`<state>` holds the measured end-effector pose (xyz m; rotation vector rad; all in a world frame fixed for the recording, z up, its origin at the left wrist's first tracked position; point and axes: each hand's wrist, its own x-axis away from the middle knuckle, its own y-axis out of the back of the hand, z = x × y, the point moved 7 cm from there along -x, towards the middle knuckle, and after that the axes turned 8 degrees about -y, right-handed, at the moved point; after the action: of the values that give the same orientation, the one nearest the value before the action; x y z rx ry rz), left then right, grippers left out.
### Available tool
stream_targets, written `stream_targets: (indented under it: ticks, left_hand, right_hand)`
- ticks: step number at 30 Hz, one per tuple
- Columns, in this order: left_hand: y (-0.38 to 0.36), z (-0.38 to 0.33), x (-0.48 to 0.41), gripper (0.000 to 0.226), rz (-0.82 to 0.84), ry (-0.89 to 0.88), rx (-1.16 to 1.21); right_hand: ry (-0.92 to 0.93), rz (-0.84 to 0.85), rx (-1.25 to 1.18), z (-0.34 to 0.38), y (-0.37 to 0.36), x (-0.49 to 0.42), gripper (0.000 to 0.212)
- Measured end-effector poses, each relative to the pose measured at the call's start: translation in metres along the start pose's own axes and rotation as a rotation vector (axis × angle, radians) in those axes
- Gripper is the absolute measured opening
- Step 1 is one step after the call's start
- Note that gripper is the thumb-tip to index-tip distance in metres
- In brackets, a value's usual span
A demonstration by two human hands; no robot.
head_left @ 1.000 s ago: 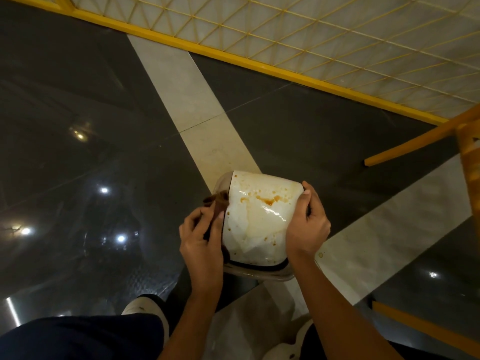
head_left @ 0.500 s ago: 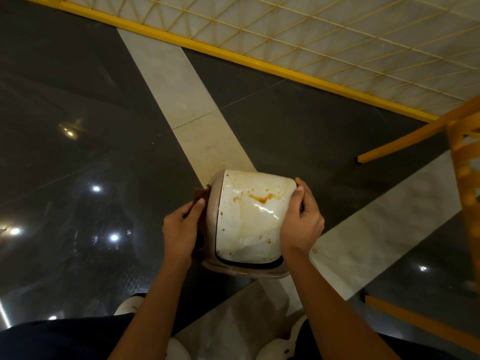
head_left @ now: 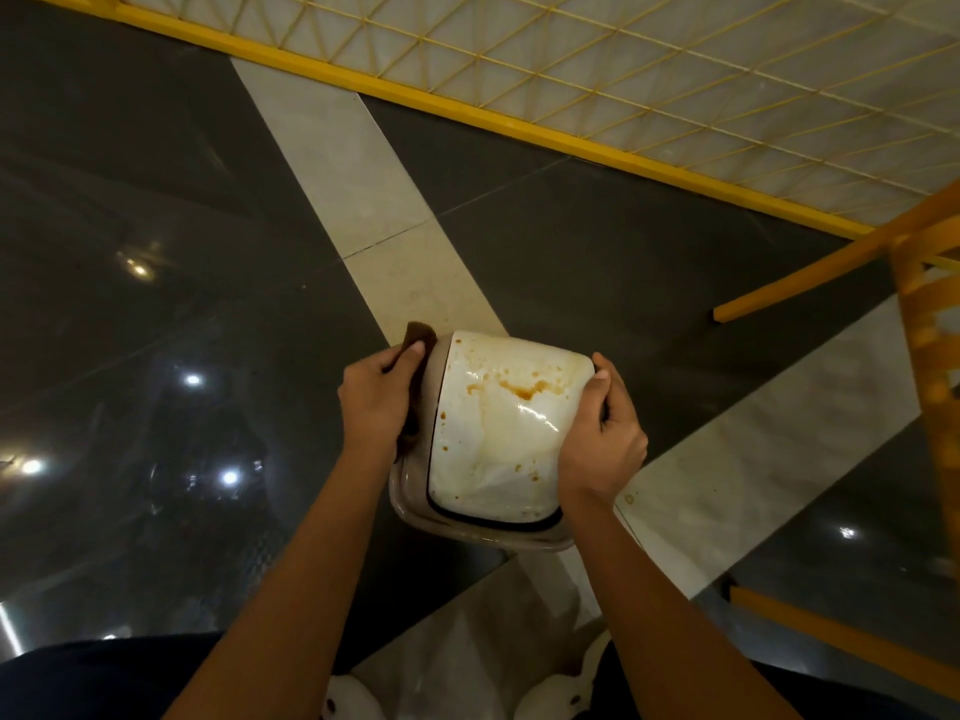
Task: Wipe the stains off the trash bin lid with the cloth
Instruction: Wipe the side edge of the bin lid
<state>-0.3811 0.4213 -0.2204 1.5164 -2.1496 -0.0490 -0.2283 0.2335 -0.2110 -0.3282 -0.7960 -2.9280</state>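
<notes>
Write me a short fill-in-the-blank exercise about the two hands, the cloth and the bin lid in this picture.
1. The left hand holds a ____ cloth beside the lid.
2. The right hand grips the lid at its ____ edge.
3. The lid's top is ____, with orange-brown stains.

Missing words: brown; right; white.

Dim warm light, bright spots reflected on glossy floor, glare on lid, wide-angle bending at edges
</notes>
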Motion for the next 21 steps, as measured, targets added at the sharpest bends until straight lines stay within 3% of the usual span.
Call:
stream_targets:
  ticks: [6, 11, 16, 21]
  left_hand:
    - [0.01, 0.004, 0.012, 0.008, 0.027, -0.04, 0.047]
    - [-0.001, 0.003, -0.006, 0.023, 0.029, 0.013, -0.015]
    - [0.009, 0.01, 0.01, 0.013, 0.017, -0.011, 0.053]
    - [0.003, 0.012, -0.003, 0.022, 0.027, 0.008, -0.071]
  right_hand:
    - [-0.016, -0.03, -0.02, -0.001, 0.0, -0.001, 0.031]
    - [-0.001, -0.032, -0.01, 0.0, 0.0, -0.001, 0.032]
    - [0.012, -0.02, -0.012, 0.0, 0.0, -0.001, 0.031]
    - [0.018, -0.003, -0.002, 0.0, -0.002, -0.002, 0.031]
